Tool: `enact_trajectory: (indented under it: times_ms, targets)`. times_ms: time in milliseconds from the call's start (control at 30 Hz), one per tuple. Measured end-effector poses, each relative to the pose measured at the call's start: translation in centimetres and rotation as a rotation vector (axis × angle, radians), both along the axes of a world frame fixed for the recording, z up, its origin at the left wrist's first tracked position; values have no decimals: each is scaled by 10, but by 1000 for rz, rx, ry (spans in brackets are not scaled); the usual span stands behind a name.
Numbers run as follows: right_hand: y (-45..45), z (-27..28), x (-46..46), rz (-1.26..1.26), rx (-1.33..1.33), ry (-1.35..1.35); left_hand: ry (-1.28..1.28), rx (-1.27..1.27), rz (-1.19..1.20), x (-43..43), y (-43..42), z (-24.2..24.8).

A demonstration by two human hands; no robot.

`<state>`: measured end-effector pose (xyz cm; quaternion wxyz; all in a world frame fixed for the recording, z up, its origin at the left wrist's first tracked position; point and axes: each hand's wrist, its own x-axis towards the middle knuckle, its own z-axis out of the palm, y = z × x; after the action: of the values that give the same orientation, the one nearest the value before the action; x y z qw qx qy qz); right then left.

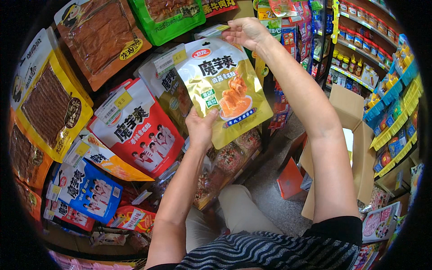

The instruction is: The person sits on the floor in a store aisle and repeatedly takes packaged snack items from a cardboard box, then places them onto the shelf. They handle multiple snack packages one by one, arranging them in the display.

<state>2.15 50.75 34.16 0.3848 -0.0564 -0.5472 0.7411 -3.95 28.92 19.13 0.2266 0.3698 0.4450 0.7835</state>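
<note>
A white and gold snack pouch (229, 98) faces me, tilted, with its picture of a bowl showing. My left hand (201, 128) pinches its lower left edge, thumb on the front. Above its top edge, my right hand (244, 32) is raised by the price tag holder (214, 31) of a display hook, fingers partly bent; whether it touches the holder is unclear. Behind the pouch, to the left, hangs a similar gold pouch (168, 87), partly covered. Left of that a red and white pouch (135, 128) hangs behind its own price tag (113, 106).
More snack pouches hang at left, among them a blue one (89, 189) and a yellow one (50, 98). Bagged snacks (231, 157) lie on a low shelf below. An open cardboard box (366, 158) stands at right, near shelves of jars (357, 40) and a red-orange object (290, 179).
</note>
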Motion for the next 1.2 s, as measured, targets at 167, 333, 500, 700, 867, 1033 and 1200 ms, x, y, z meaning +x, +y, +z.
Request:
enact_trajectory:
  times_ms: [167,333,500,700,867,1033,1200]
  targets:
    - [-1,-3,-3,15,41,-2,10,-35,46,-5,3,4]
    - [-1,-8,-7,5,71,8,14,-13,27,-4,8,9]
    - [0,-11,-3,1,91,-17,-6,-28,102,-6,19,2]
    - [-6,-17,3,4,144,-67,-14,-59,275,-30,41,3]
    - [-4,-26,11,-1,109,-74,-77,-47,371,-64,61,-7]
    - [-21,-35,39,-46,133,-135,-50,-183,425,-100,74,-30]
    - [-48,-68,109,-142,420,-463,131,-486,530,-106,63,-43]
